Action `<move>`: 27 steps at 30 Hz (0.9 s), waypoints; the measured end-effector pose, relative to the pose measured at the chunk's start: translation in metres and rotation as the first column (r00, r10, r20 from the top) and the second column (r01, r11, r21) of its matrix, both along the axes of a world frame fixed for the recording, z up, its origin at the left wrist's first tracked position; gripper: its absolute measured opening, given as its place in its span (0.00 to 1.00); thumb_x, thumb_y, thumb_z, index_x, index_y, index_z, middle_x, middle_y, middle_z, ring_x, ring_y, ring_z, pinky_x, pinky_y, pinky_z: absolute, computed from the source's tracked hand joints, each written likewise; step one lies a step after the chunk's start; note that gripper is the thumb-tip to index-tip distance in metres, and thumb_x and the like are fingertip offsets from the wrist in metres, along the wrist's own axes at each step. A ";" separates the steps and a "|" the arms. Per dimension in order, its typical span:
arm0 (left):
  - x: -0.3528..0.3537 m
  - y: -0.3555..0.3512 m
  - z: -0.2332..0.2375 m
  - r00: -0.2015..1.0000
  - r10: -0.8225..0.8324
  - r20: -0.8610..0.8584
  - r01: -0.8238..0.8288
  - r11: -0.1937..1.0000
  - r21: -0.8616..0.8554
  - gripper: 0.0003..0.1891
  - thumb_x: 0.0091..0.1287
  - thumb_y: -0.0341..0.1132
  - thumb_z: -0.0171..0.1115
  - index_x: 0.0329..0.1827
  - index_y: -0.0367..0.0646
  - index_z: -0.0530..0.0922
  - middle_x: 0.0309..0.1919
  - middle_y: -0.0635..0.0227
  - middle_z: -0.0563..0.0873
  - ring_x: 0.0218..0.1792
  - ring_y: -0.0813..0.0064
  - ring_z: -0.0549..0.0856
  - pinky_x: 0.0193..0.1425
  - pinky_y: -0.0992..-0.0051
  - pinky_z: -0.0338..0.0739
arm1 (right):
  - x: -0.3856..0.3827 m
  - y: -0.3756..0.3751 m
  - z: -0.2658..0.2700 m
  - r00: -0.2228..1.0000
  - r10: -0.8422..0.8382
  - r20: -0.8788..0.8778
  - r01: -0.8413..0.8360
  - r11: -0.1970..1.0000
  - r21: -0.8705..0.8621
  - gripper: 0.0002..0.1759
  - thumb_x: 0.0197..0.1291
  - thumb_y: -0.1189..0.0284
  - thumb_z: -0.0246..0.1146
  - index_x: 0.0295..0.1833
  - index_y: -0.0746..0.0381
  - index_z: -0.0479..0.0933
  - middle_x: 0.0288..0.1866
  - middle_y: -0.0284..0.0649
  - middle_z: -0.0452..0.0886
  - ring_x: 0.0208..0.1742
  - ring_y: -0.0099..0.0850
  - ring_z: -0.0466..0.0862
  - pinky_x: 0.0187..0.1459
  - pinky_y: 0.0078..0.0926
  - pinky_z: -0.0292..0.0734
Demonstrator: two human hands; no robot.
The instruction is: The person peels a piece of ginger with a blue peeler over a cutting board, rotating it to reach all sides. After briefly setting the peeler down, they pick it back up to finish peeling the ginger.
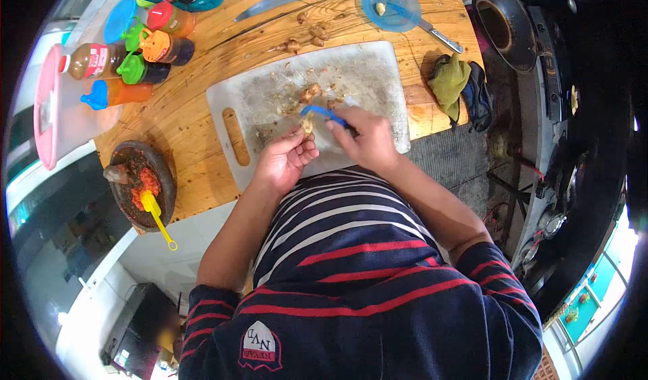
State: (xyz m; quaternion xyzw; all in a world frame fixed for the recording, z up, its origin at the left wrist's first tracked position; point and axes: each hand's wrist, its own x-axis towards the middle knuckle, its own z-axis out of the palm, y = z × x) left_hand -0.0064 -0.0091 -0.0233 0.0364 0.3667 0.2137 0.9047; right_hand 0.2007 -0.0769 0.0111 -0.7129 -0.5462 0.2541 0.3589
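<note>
My left hand (287,157) pinches a small, partly peeled piece of ginger root (308,123) between thumb and fingers, over the near part of the cutting board. In my right hand (368,137) is a blue peeler (322,112), its head close against the ginger; whether it touches cannot be made out. Beneath both hands lies a worn white cutting board (368,63) with a slot handle at its left, scattered with peel scraps. An unpeeled brown root piece (310,92) rests on the board just beyond the peeler, and another lies partly hidden behind my right hand.
Several root pieces (318,34) lie beyond the board. A large knife (280,1) and a blue bowl (405,21) with a small knife (440,36) are farther back. Sauce bottles (145,69) and a stone mortar (125,201) stand left; cloths (449,83) hang at the right edge.
</note>
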 end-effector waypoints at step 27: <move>0.017 0.003 0.025 0.894 -0.051 -0.445 0.216 0.919 0.329 0.15 0.71 0.29 0.63 0.57 0.30 0.77 0.40 0.61 0.85 0.38 0.70 0.88 0.49 0.65 0.89 | -0.008 0.004 0.001 0.973 0.111 0.201 -0.135 0.985 0.109 0.11 0.61 0.68 0.71 0.45 0.63 0.84 0.32 0.44 0.84 0.29 0.44 0.86 0.30 0.38 0.80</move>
